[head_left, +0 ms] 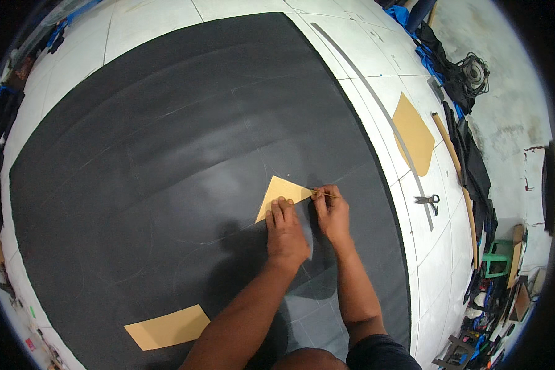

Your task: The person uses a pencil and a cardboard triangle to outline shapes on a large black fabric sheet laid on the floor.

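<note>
A tan card template (275,190), roughly triangular, lies flat on a large black sheet (185,148). My left hand (285,229) presses on its lower part, palm down with the fingers laid out. At the template's right-hand point, my right hand (330,213) pinches a thin pen-like stick (328,195). The stick's tip is at the template's point; its exact kind is too small to tell. Faint pale lines run across the black sheet around both hands.
Another tan card template (168,328) lies near my left forearm. On the white tiled floor (435,246) to the right are a long metal ruler (376,98), a tan template (414,139) and scissors (431,200). Beyond them are a cardboard tube (459,166) and a green stool (497,260).
</note>
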A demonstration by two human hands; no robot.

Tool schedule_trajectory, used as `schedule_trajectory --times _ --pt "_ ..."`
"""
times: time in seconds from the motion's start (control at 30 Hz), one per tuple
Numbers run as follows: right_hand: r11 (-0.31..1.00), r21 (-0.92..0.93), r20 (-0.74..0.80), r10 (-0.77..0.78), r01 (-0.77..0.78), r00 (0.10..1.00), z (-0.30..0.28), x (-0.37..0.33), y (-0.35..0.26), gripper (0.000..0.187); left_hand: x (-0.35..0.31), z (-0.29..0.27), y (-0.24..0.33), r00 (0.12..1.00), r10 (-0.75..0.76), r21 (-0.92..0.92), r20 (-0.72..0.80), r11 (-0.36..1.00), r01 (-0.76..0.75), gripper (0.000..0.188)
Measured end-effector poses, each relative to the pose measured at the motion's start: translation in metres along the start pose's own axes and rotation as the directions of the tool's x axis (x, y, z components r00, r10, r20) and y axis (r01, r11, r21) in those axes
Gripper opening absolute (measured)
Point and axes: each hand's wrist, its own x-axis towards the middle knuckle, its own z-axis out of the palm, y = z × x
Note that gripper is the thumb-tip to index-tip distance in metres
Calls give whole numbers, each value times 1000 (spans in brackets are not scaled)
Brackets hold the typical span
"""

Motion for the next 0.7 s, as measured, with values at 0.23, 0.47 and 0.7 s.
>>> schedule_trajectory --times 0.23,0.47,0.7 --pt "996 81 -117 34 -25 993 6 -1 19 15 0 3 1 1000 26 -34 -16 999 -26 91" --pt "992 128 -183 46 -23 982 12 -7 29 14 -1 17 -2 995 47 -20 -83 999 -48 90" --pt "910 411 -280 184 -56 942 26 -75 18 36 -1 -8 -3 1000 12 -38 10 999 -12 79"
